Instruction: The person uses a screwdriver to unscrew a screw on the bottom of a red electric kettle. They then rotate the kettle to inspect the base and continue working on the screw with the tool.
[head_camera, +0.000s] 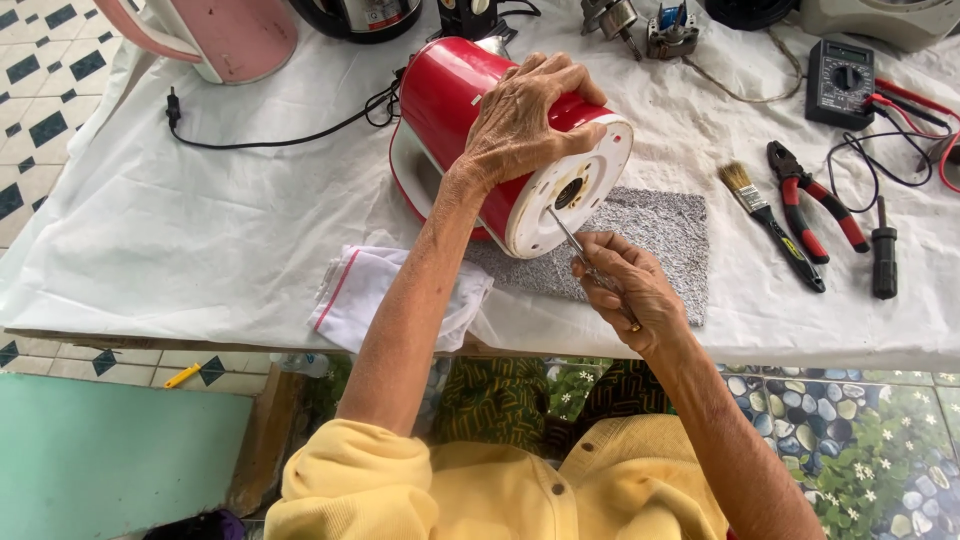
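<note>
A red electric kettle (447, 98) lies on its side on the white-covered table (200, 230), its white round base facing me. My left hand (525, 118) presses down on top of the kettle's body near the base and holds it steady. My right hand (625, 285) is closed around a thin metal screwdriver (566, 228), whose tip touches the white base just below the dark central socket. A grey speckled mat (655, 225) lies under the kettle.
A folded white cloth (365, 290) lies front left. A paintbrush (770, 222), red-handled pliers (815, 205), a black screwdriver (884, 255) and a multimeter (842, 82) with leads lie on the right. A pink kettle (225, 35), a black cord (290, 135) and small parts sit at the back.
</note>
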